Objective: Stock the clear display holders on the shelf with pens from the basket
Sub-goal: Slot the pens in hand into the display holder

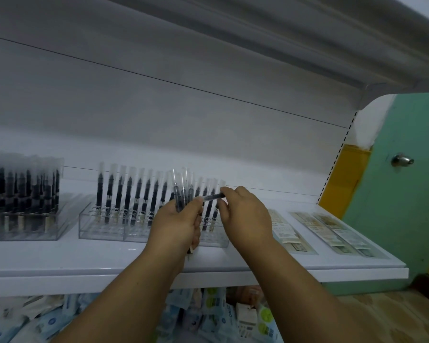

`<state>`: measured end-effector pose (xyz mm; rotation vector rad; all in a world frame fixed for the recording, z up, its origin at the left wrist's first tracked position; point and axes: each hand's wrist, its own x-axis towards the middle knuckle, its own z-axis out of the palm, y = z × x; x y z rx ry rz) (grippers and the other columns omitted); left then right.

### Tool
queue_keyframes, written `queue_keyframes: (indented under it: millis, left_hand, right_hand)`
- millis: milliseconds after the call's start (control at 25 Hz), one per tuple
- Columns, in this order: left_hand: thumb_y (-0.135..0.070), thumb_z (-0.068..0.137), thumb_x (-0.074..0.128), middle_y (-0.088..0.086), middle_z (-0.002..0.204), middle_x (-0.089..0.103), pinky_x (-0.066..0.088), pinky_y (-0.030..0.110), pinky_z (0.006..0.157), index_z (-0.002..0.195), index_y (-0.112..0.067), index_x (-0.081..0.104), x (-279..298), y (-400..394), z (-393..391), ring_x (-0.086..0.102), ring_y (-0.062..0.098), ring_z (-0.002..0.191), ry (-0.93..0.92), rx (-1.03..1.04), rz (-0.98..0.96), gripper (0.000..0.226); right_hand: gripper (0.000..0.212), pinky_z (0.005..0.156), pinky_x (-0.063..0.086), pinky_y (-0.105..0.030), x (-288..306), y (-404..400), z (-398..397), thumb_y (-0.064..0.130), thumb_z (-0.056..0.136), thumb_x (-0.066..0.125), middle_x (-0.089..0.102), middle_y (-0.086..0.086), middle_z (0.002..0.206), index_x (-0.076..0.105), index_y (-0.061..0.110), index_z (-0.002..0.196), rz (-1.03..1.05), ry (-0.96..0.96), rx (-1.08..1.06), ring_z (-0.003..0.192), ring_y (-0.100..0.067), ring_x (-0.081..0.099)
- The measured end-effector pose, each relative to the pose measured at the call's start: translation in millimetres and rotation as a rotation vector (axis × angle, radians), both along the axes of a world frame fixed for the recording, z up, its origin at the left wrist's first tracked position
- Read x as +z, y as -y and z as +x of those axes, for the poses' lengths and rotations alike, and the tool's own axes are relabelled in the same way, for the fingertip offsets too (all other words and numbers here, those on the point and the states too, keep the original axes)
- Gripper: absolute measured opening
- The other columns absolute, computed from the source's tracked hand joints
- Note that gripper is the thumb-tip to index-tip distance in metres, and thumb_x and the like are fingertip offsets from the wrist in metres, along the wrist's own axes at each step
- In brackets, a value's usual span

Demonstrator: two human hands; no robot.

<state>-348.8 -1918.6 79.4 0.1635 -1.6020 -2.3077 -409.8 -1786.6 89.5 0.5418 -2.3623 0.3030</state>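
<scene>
1. Nearest me, below the shelf (208, 273), lay a jumble of packaged goods (216, 315).
2. My left hand (177, 225) gripped a bunch of pens (182, 194), upright, caps up.
3. My right hand (245, 214) pinched a single pen (212, 197), lying crosswise between both hands.
4. Just behind stood the clear holder (102, 226), one row of pens (134, 194) along its back.
5. Further left, a second holder (22, 201) stood packed full.
6. To the right, flat packets (332, 231) lay on the shelf.

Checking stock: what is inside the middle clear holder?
The middle clear holder has one back row of upright pens; its front holes look empty. The left hand and right hand cover its right part.
</scene>
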Motion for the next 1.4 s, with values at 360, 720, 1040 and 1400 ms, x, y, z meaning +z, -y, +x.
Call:
queue_keyframes:
  millis: [360, 720, 1040, 1400]
  left_hand:
    - [-0.049, 0.093, 0.056, 0.003, 0.055, 0.047, 0.031, 0.027, 0.04, 0.086, -0.007, 0.059, -8, 3, 1, 0.034, 0.015, 0.04, 0.077, -0.051, 0.092, 0.043]
    - [-0.045, 0.097, 0.053, 0.004, 0.055, 0.046, 0.029, 0.023, 0.039, 0.087, -0.006, 0.058, -12, 4, 4, 0.033, 0.017, 0.038, 0.129, -0.081, 0.166, 0.04]
    - [-0.045, 0.097, 0.053, 0.004, 0.056, 0.046, 0.028, 0.022, 0.039, 0.082, -0.009, 0.059, -17, 5, 3, 0.032, 0.016, 0.039, 0.155, -0.091, 0.181, 0.039]
    - [-0.046, 0.096, 0.055, 0.003, 0.056, 0.048, 0.03, 0.025, 0.041, 0.087, -0.008, 0.062, -23, 10, 4, 0.034, 0.017, 0.04, 0.175, -0.066, 0.177, 0.039]
  right_hand:
    - [0.006, 0.06, 0.042, -0.02, 0, -2, -27, 0.021, 0.094, 0.062, 0.062, 0.004, 0.075, 0.059, 0.017, 0.097, -0.76, 0.343, 0.058, 0.072, -0.014, 0.061]
    - [0.005, 0.061, 0.041, -0.013, -10, 0, -31, 0.018, 0.092, 0.066, 0.064, 0.005, 0.078, 0.061, 0.019, 0.09, -0.862, 0.254, 0.155, 0.07, -0.006, 0.059]
    - [0.005, 0.056, 0.039, -0.006, -9, 5, -36, 0.017, 0.093, 0.064, 0.06, 0.009, 0.075, 0.06, 0.016, 0.091, -0.843, 0.208, 0.161, 0.063, 0.001, 0.053]
    - [0.028, 0.068, 0.042, -0.024, -38, -2, -53, 0.026, 0.089, 0.07, 0.061, -0.005, 0.071, 0.063, 0.002, 0.075, -0.656, 0.495, 0.067, 0.067, -0.016, 0.057]
